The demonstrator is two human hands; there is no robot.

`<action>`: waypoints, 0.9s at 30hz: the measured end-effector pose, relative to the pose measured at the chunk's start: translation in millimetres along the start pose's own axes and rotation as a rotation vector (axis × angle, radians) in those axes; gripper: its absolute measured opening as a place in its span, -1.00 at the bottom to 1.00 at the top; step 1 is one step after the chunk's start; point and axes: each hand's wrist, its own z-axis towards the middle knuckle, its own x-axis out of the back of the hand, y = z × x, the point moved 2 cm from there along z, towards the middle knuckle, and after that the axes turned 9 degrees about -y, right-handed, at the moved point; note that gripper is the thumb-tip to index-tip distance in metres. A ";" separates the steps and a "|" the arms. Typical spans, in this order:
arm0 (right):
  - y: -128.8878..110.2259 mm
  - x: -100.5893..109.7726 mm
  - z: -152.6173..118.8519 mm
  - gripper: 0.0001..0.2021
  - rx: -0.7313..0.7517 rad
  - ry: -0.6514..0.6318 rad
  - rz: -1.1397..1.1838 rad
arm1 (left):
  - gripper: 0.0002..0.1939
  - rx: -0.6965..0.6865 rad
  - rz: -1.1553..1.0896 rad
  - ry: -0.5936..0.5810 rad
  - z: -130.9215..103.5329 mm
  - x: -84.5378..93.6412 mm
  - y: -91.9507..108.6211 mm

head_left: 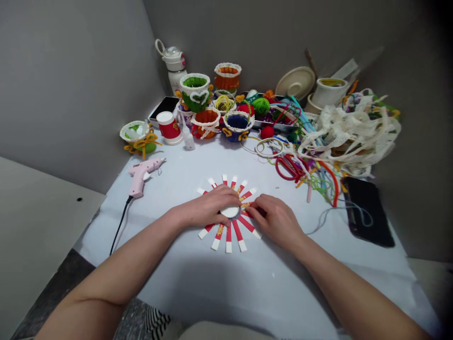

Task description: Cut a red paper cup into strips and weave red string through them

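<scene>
Steadily hold the cut paper cup [229,212], splayed flat on the white table [180,177], with left hand [212,206] gripping around its round base; nearby but apart, pinch one strip in right hand [278,218], keeping any tug light to avoid tearing at the root.

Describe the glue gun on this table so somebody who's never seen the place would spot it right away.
Start with the white table and go to its left side. There, in front of the red-and-white cup, lies a pink glue gun, its nozzle pointing right. Unlike the decorated cups farther back, it trails a black cord.
</scene>
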 end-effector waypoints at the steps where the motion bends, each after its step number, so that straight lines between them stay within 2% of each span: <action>1: 0.2 1.0 0.1 -0.79 0.005 -0.018 0.007 | -0.60 -0.002 0.002 0.003 -0.4 -0.1 -0.1; 5: -4.0 8.9 -3.0 -0.90 0.057 -0.067 0.034 | -0.56 0.011 0.009 0.023 -2.8 0.5 -0.1; 9: -11.7 13.0 -7.1 -0.80 0.139 -0.045 -0.016 | -0.49 0.021 -0.003 0.057 -4.5 1.6 3.5; 12: -13.2 9.7 -7.6 -0.87 0.209 -0.048 -0.013 | -0.48 0.082 0.056 0.091 -4.2 1.2 5.9; 16: -10.1 4.3 -6.4 -0.83 0.276 -0.038 0.018 | -0.57 0.171 0.099 0.035 -2.1 -0.8 5.2; 21: -8.1 2.4 -7.1 -0.82 0.293 -0.016 0.025 | -0.70 0.119 0.066 0.037 -1.5 1.3 2.4; 27: -8.0 1.7 -8.2 -0.80 0.250 0.039 0.134 | -0.73 0.144 0.070 0.023 -1.6 2.1 1.2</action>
